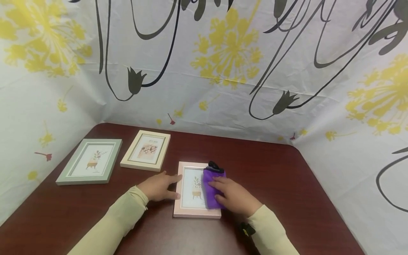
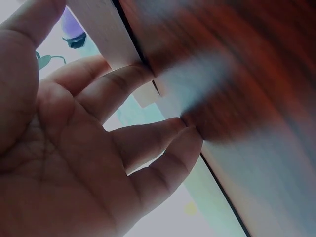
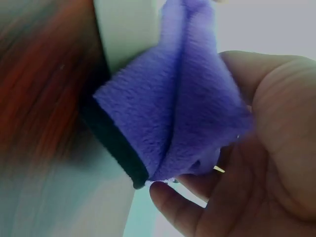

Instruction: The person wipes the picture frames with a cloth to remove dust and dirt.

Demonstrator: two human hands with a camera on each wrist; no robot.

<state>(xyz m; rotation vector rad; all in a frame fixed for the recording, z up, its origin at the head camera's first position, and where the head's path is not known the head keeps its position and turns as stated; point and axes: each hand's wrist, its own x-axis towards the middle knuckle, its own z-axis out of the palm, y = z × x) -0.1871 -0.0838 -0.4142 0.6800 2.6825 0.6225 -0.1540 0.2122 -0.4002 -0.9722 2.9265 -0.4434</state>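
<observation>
A pink picture frame [image 1: 197, 213] with a plant drawing lies flat on the dark red table. At its left edge my left hand [image 1: 158, 186] rests, index finger and thumb stretched out against the border. In the left wrist view the palm of that left hand [image 2: 74, 153] shows, fingers spread and nothing gripped. My right hand [image 1: 237, 195] holds a folded purple cloth [image 1: 211, 189] with black trim on the right part of the glass, covering it. In the right wrist view the fuzzy cloth [image 3: 148, 108] bunches beside the thumb and fingers of the right hand [image 3: 276, 133].
At the left of the table [image 1: 271, 170] lie a green picture frame [image 1: 83, 180] and a cream picture frame [image 1: 140, 165]. A white sheet [image 1: 178, 106] printed with flowers hangs around the table's back and sides.
</observation>
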